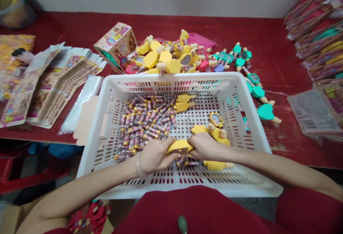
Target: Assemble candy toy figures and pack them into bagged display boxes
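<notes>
Within the white slotted plastic basket (203, 79), many small clear cylindrical tubes with yellow ends (144, 116) are piled on the left, apparently left to be handled. A few yellow plastic paddle-shaped pieces with tan stubs (214, 165) are scattered on the right (whether finished cannot be told); more multicoloured pieces (151, 59) are heaped beyond the basket. Over the basket's near part, one yellow blocky plastic piece (177, 146) is gripped between the left hand's (154, 154) thumb and fingers, its other end being held by the closed right hand (205, 146).
</notes>
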A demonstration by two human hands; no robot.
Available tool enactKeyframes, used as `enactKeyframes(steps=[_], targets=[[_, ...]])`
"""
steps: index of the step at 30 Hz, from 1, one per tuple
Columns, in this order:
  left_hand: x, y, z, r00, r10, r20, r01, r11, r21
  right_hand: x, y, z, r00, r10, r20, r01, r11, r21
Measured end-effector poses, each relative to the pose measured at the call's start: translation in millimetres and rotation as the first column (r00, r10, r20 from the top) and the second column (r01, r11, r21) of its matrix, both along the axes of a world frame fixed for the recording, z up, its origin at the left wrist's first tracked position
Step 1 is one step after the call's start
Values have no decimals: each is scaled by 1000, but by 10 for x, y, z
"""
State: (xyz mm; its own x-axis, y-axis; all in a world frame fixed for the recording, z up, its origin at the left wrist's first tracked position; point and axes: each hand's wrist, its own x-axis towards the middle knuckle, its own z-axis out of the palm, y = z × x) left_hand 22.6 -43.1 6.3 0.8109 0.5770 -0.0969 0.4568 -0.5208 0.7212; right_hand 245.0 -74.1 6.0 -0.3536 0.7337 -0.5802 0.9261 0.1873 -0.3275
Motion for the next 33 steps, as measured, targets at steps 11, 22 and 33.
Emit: enactKeyframes(steps=[11,22,33], targets=[[4,569,-14,999,45,-15,-30,850,525,420,442,100,803,-313,-507,435,889,140],[1144,2307,479,837,498,-227,-278,744,607,701,533,-14,801,-284,-527,543,716,439],[575,2915,244,516,823,-236,-702,564,434,700,552,28,915,-218,-339,365,805,467]])
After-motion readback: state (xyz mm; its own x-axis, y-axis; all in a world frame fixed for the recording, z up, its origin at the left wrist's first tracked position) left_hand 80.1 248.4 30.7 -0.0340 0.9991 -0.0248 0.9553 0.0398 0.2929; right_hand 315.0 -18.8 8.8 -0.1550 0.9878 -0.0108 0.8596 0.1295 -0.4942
